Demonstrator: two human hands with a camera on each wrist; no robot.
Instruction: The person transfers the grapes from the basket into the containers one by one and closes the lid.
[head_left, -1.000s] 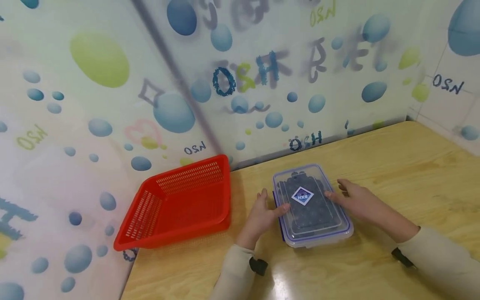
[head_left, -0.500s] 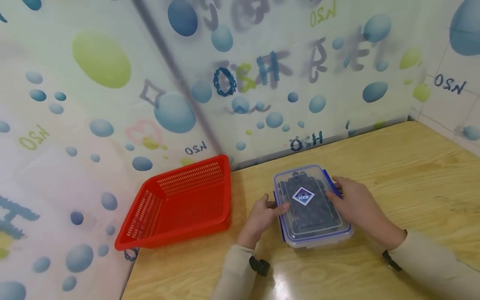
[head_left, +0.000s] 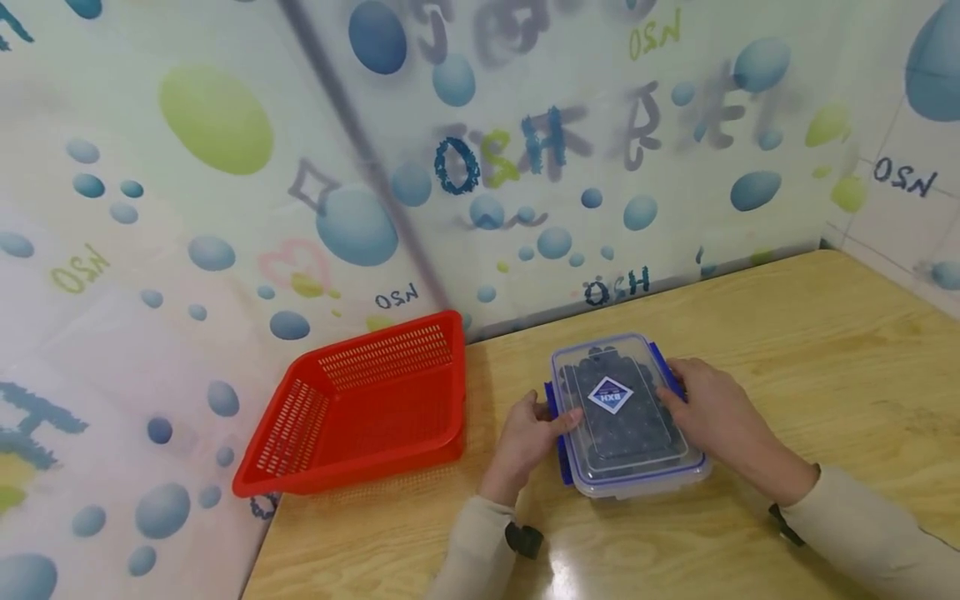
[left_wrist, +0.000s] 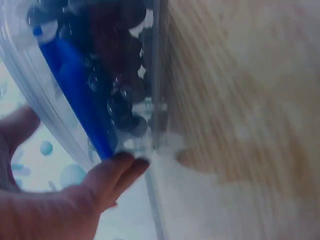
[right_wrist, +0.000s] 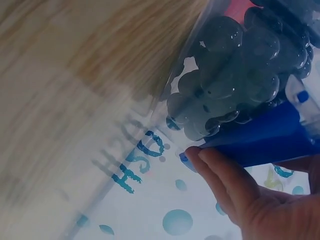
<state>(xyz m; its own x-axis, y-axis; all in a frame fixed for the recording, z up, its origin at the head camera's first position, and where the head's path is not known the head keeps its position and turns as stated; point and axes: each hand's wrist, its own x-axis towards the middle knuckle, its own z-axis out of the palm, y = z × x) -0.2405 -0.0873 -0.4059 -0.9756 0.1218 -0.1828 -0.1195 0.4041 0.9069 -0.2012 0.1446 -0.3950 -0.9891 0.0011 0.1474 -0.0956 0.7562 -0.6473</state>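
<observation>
A clear plastic food container lies on the wooden table, its blue-rimmed lid on and a diamond label on top. Dark round fruit, like grapes, shows through its walls. My left hand holds the left side, thumb on the lid and fingertips at the lower end of the blue latch. On the other side, my right hand rests its thumb on the lid's edge, with fingers touching the other blue latch. Both latches stick out past the lid. The far latch edges are partly hidden.
A red slotted plastic basket stands left of the container, close to the wall. The wall sheet, printed with blue and green bubbles, runs behind the table. Dark straps circle both wrists.
My right hand has moved in against the container's right side, and the blue latch there now sticks out. The left latch shows more too, with the left hand almost in place.
</observation>
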